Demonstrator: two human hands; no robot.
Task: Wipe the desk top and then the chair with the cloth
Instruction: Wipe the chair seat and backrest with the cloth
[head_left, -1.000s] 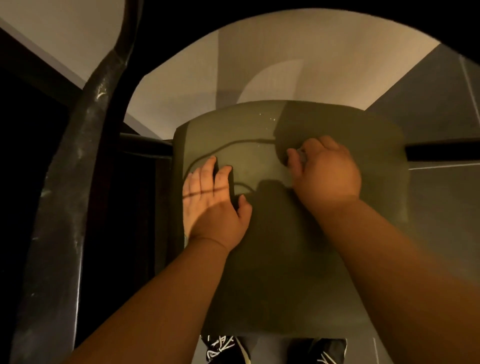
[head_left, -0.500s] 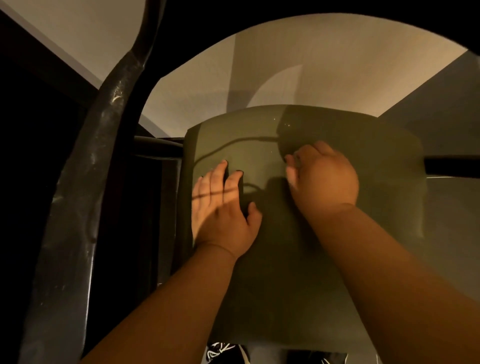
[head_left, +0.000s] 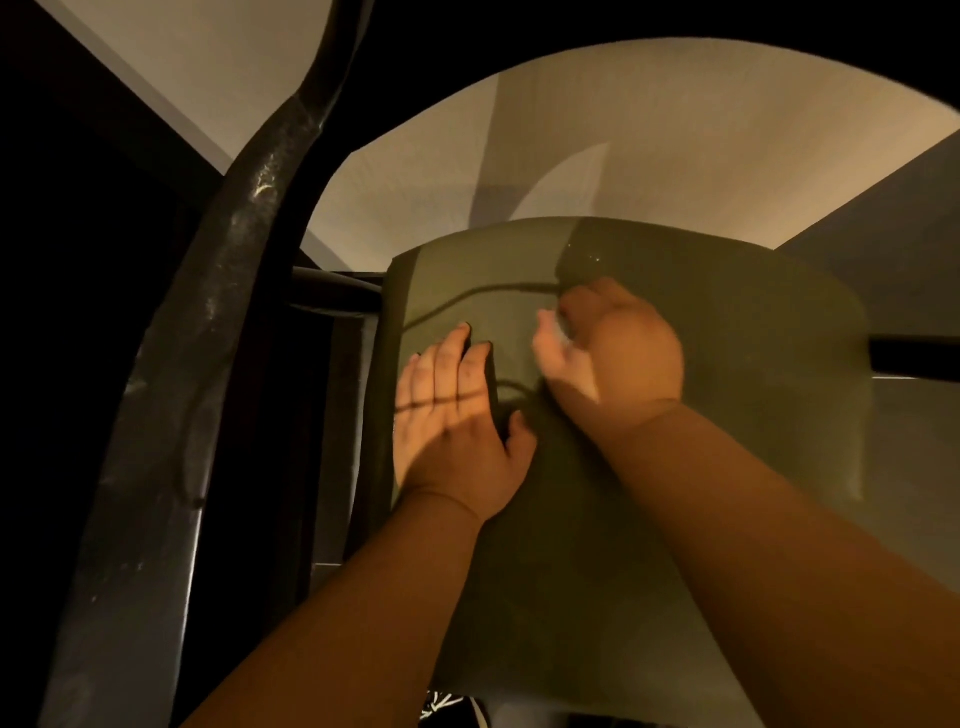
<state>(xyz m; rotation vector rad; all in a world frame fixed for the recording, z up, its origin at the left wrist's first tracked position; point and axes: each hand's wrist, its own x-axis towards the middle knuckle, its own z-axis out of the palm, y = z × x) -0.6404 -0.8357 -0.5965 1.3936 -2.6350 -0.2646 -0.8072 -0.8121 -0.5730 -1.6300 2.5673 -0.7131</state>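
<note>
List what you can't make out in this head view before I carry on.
Wiping cloth: head view, the blurred, curled right hand hides whether it holds one.
Olive-green flat panel: near part covered by both forearms.
Black-and-white patterned shoe: cut off by the bottom edge.

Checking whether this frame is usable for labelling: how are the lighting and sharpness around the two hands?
Head view: dim, warm light; a thin hard shadow line crosses the left hand, which lies flat on the olive chair seat. Head view: the right hand is motion-blurred, so its grip is unreadable; the corners fall to black.
</note>
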